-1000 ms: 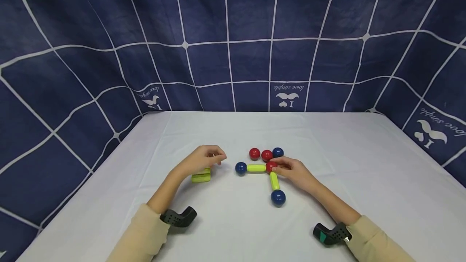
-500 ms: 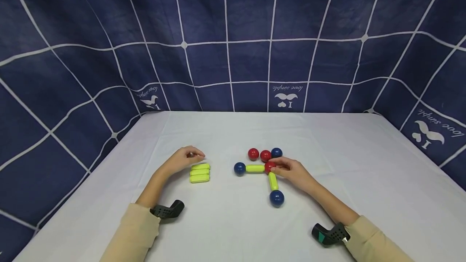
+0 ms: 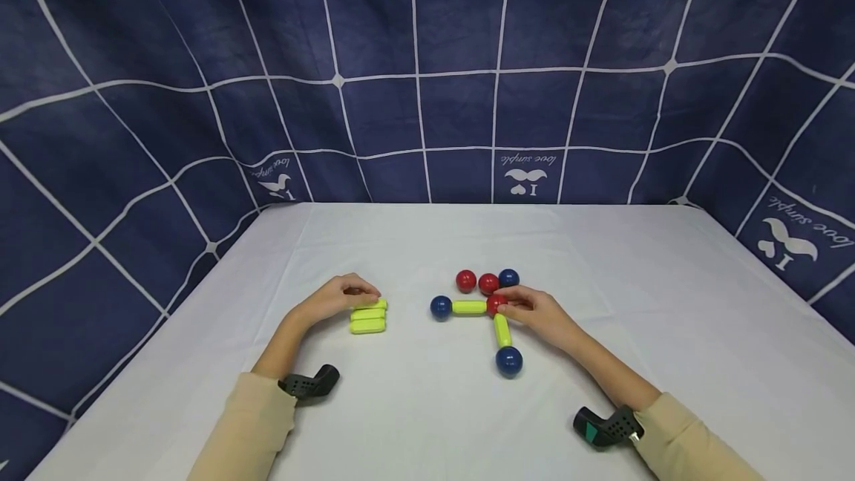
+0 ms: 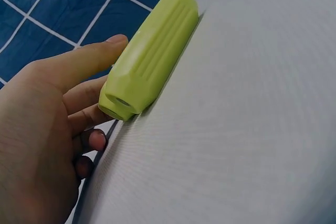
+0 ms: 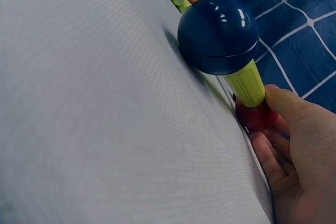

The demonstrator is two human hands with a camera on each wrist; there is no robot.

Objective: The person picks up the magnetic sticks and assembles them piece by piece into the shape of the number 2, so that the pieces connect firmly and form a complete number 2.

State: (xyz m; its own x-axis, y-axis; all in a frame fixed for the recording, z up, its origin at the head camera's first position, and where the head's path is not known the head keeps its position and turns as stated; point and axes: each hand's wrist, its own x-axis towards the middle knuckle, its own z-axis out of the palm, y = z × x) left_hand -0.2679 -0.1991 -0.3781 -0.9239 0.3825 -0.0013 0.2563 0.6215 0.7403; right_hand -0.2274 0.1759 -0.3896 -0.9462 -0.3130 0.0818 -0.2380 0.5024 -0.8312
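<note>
My left hand [image 3: 339, 297] is at the farthest of 3 yellow-green magnetic rods [image 3: 367, 326] lying side by side. Thumb and fingers lie about that far rod [image 3: 379, 303], pinching it; nearer rods [image 4: 152, 51] partly hide it in the left wrist view. On the other side, my right hand [image 3: 542, 317] pinches a red ball [image 3: 496, 306] between thumb and fingers. From this ball one rod [image 3: 470, 307] runs left to a blue ball [image 3: 441, 308], and another rod [image 3: 502, 331] runs toward me to a second blue ball [image 3: 509, 361], large in the right wrist view.
Two loose red balls [image 3: 466, 280] and a blue ball [image 3: 509, 277] sit just behind the joined pieces. All lie on a white-covered table [image 3: 427, 421]. A dark blue gridded cloth [image 3: 461, 110] hangs behind and at both sides.
My left hand has drawn back leftward from the gap beside the blue ball, then come down onto the far rod. My right hand stays on the red ball.
</note>
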